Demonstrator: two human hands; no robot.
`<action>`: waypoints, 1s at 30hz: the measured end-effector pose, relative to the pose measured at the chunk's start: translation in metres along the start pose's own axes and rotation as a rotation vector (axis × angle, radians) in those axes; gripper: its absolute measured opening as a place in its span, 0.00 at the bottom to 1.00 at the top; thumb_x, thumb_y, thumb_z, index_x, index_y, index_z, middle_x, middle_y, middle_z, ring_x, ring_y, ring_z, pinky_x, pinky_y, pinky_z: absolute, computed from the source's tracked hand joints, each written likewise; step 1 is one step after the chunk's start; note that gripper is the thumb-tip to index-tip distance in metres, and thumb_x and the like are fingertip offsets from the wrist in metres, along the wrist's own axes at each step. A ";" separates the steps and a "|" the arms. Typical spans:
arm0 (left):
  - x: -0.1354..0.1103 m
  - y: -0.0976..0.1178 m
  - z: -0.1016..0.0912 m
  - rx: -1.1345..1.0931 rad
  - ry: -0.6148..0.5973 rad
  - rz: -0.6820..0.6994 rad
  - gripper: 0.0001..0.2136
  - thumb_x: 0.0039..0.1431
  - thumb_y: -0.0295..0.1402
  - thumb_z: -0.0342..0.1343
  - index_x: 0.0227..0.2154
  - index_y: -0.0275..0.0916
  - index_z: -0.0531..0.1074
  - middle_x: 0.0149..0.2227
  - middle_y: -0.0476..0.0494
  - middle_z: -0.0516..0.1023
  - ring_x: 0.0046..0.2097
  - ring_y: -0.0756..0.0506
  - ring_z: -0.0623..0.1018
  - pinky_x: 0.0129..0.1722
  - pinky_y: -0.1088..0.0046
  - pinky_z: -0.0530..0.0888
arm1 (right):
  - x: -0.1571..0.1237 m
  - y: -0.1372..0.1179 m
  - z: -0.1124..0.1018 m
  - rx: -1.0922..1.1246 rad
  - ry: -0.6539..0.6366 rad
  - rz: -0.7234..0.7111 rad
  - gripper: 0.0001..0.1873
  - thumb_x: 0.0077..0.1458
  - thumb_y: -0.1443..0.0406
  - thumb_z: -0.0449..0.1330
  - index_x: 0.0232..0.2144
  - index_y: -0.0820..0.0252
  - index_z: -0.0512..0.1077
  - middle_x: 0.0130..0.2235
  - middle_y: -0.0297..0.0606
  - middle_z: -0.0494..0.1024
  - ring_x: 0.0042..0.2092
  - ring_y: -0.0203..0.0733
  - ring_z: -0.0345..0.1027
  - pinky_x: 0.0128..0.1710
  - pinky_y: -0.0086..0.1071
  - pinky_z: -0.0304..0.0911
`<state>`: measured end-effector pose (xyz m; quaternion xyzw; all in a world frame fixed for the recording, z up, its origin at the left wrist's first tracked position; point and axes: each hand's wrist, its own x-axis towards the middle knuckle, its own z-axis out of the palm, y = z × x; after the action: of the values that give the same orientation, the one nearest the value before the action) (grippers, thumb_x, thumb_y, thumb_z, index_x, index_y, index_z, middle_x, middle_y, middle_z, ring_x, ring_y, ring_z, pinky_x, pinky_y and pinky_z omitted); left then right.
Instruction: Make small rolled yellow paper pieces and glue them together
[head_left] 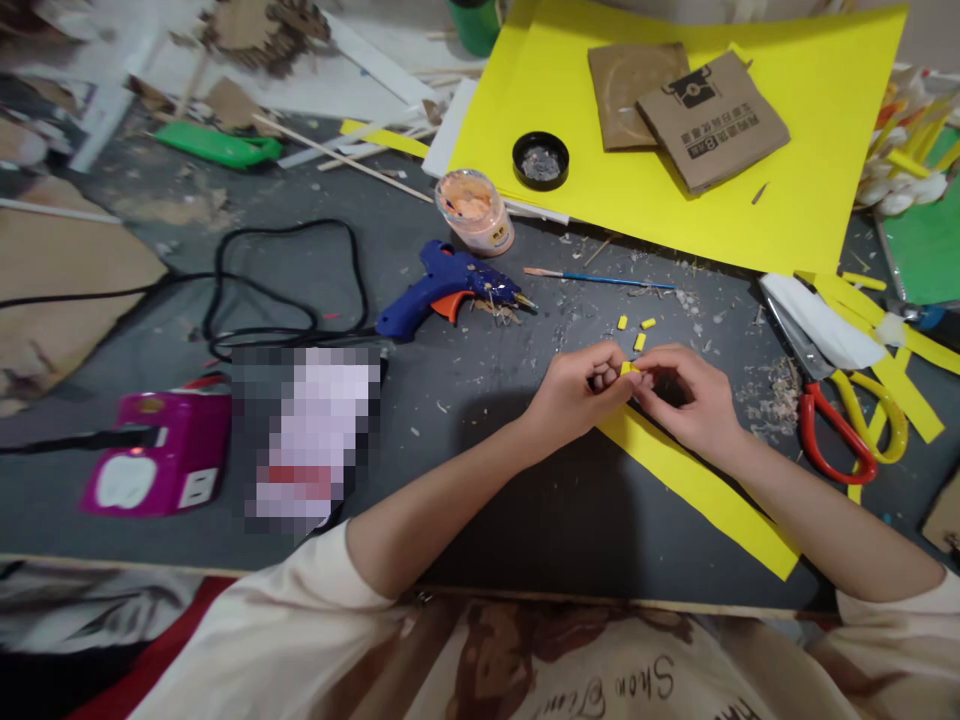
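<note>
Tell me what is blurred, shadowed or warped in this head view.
Head view: a pixelated block hides something by the pink box; the far left edge is soft and stretched; left hand and right hand cast a dark shadow on the table; the yellow piece they pinch shows clearly.

Flat brown cardboard sleeve, on upper right part of big yellow paper sheet: black printed logo w/ boxy face, row of Chinese chars and a big "8", all upside down to viewer; chars too small to read. Round peach-coloured plastic jar, just off sheet's lower left edge: small yellow label, illegible. Cream printed shirt, well below sheet: cursive word, approx. "Show", rest unclear.
</note>
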<state>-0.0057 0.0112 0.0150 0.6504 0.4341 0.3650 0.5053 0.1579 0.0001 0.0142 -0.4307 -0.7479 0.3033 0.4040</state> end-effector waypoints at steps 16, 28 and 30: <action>0.011 0.035 -0.060 0.245 0.268 -0.138 0.06 0.55 0.34 0.53 0.26 0.40 0.66 0.18 0.55 0.64 0.20 0.54 0.63 0.22 0.75 0.59 | 0.001 0.009 0.001 0.378 0.059 0.259 0.08 0.47 0.67 0.64 0.34 0.57 0.72 0.28 0.31 0.75 0.29 0.32 0.70 0.33 0.28 0.70; 0.000 -0.012 -0.139 0.860 0.342 -0.379 0.16 0.38 0.37 0.66 0.31 0.39 0.68 0.29 0.47 0.71 0.40 0.40 0.73 0.38 0.67 0.65 | 0.002 0.011 0.001 0.343 0.041 0.251 0.08 0.48 0.64 0.64 0.34 0.56 0.71 0.28 0.31 0.74 0.29 0.32 0.70 0.31 0.29 0.70; 0.001 -0.016 -0.140 0.793 0.384 -0.332 0.16 0.37 0.37 0.67 0.27 0.40 0.67 0.25 0.50 0.66 0.38 0.42 0.73 0.37 0.68 0.64 | 0.003 0.011 0.001 0.350 0.046 0.241 0.08 0.49 0.65 0.64 0.34 0.56 0.71 0.28 0.31 0.74 0.29 0.32 0.69 0.31 0.28 0.69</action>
<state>-0.1366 0.0615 0.0304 0.6357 0.7238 0.1988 0.1800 0.1607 0.0071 0.0058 -0.4472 -0.6174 0.4649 0.4502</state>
